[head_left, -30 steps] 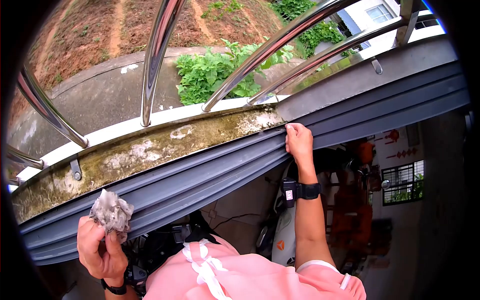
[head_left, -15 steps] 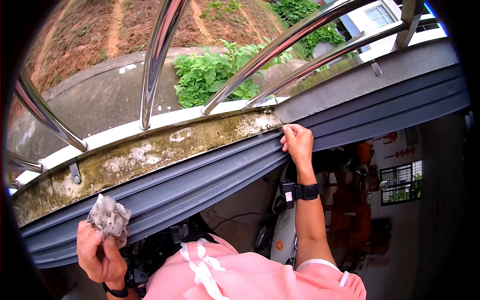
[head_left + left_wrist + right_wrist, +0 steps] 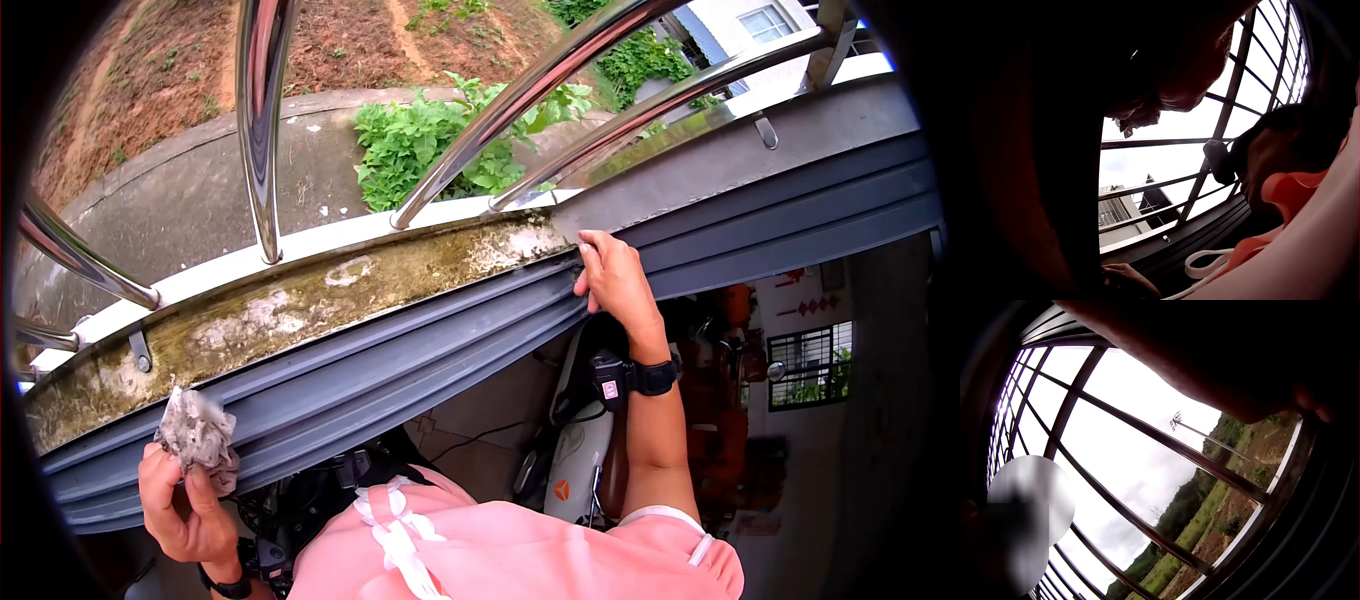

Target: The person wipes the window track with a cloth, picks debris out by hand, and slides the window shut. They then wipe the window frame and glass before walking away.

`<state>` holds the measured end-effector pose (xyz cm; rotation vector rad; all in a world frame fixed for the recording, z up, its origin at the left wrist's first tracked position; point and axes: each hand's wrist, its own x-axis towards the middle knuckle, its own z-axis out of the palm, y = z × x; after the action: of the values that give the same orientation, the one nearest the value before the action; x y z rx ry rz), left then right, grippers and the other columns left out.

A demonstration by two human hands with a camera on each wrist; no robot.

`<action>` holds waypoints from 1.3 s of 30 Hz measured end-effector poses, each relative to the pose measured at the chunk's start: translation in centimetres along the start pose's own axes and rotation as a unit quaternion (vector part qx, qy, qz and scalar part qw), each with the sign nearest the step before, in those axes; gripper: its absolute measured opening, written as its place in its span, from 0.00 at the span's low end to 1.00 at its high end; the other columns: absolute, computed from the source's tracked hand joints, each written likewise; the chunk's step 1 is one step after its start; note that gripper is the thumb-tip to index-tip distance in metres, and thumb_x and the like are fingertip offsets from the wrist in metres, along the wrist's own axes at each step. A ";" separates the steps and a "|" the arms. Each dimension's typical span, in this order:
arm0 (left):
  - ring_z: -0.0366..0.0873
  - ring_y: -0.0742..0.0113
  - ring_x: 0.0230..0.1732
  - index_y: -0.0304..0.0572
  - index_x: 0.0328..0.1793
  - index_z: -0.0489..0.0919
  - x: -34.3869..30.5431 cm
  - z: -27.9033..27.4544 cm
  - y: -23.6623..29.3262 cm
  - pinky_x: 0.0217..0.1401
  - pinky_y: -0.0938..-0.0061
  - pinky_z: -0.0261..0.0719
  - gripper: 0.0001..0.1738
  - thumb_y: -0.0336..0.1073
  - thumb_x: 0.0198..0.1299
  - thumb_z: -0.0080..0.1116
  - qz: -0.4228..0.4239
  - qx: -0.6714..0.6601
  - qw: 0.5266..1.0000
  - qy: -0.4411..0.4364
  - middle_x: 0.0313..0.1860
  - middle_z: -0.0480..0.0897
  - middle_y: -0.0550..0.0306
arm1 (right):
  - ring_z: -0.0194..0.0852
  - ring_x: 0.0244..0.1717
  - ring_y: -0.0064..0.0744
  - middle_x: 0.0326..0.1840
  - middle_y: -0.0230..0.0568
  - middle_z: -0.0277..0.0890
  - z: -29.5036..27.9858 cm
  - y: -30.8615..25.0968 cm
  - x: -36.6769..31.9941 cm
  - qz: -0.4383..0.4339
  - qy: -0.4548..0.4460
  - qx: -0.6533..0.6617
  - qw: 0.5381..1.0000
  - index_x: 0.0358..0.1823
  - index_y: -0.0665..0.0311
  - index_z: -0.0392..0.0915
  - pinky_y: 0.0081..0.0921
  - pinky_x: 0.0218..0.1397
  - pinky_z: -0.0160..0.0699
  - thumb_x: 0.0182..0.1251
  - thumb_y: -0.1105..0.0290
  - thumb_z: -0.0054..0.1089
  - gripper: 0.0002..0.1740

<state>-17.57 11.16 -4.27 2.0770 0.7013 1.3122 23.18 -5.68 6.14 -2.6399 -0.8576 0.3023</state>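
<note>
In the head view my left hand pinches a crumpled, grey-stained tissue or rag between thumb and fingers, over the left end of the grey metal window track. A ragged edge of the wad shows against the sky in the left wrist view. My right hand is at the middle of the track, by the joint between the mossy ledge and the grey sill. Its index fingertip lies at the track's outer edge, with the thumb apart below it. The right wrist view shows this hand mostly in dark shadow.
Shiny metal railing bars rise from a white strip beyond the ledge. Small metal brackets stick out along the ledge. Outside are leafy plants and red soil. A scooter stands inside, below the track.
The right hand has turned and shifted slightly right, and its thumb and index finger have spread apart. The left hand, still holding the wad, has moved a little left.
</note>
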 end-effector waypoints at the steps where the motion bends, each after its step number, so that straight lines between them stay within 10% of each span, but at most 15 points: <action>1: 0.73 0.56 0.37 0.27 0.47 0.72 0.0 -0.1 0.0 0.47 0.61 0.70 0.10 0.23 0.60 0.52 -0.003 0.006 1.000 -0.005 0.39 0.78 0.45 | 0.70 0.09 0.31 0.16 0.44 0.74 0.1 0.7 -0.3 -0.010 -0.017 -0.014 1.000 0.50 0.73 0.71 0.27 0.18 0.71 0.67 0.75 0.42 0.14; 15: 0.74 0.67 0.48 0.26 0.56 0.73 -4.4 -3.1 -4.3 0.54 0.77 0.73 0.14 0.26 0.66 0.48 -0.126 0.146 0.976 0.101 0.51 0.76 0.50 | 0.66 0.15 0.18 0.14 0.35 0.68 4.0 5.9 -5.8 -0.037 0.096 0.144 0.984 0.36 0.67 0.64 0.15 0.20 0.63 0.63 0.79 0.56 0.08; 16: 0.75 0.64 0.29 0.26 0.38 0.79 0.6 2.5 1.5 0.32 0.74 0.76 0.13 0.34 0.58 0.63 -0.062 0.198 0.965 0.162 0.32 0.80 0.49 | 0.66 0.16 0.17 0.14 0.35 0.68 4.5 6.4 -5.7 -0.045 0.100 0.168 0.980 0.37 0.68 0.64 0.14 0.20 0.64 0.63 0.80 0.57 0.09; 27: 0.74 0.67 0.26 0.25 0.39 0.78 0.6 3.5 1.2 0.30 0.77 0.77 0.12 0.31 0.57 0.63 -0.012 0.257 0.948 0.188 0.29 0.80 0.51 | 0.64 0.16 0.13 0.18 0.32 0.69 5.6 9.1 -4.4 -0.159 0.150 0.237 0.947 0.43 0.72 0.71 0.12 0.20 0.64 0.58 0.81 0.61 0.12; 28: 0.75 0.67 0.48 0.26 0.56 0.73 -3.6 -2.6 -3.6 0.54 0.77 0.74 0.14 0.27 0.66 0.49 -0.134 0.302 0.931 0.156 0.51 0.77 0.49 | 0.64 0.16 0.13 0.19 0.32 0.70 5.4 8.9 -4.3 -0.173 0.155 0.237 0.944 0.42 0.72 0.71 0.12 0.20 0.65 0.58 0.81 0.62 0.12; 29: 0.75 0.67 0.48 0.26 0.56 0.73 -3.9 -2.5 -3.8 0.54 0.77 0.74 0.14 0.27 0.66 0.49 -0.114 0.275 0.943 0.145 0.51 0.78 0.49 | 0.64 0.17 0.13 0.20 0.32 0.69 4.9 8.8 -4.6 -0.157 0.142 0.223 0.952 0.38 0.70 0.68 0.12 0.20 0.66 0.58 0.81 0.62 0.11; 39: 0.76 0.66 0.45 0.24 0.53 0.74 -2.8 -0.4 -2.1 0.52 0.75 0.76 0.13 0.22 0.63 0.51 -0.030 0.218 0.970 0.102 0.47 0.78 0.46 | 0.72 0.29 0.41 0.37 0.49 0.69 3.1 5.7 -3.3 -0.169 0.112 0.066 0.977 0.50 0.71 0.70 0.29 0.31 0.72 0.59 0.84 0.54 0.16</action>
<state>-19.21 10.78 -7.31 2.2486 1.2260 1.4508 22.67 -11.20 1.41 -2.2989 -1.1422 -0.0270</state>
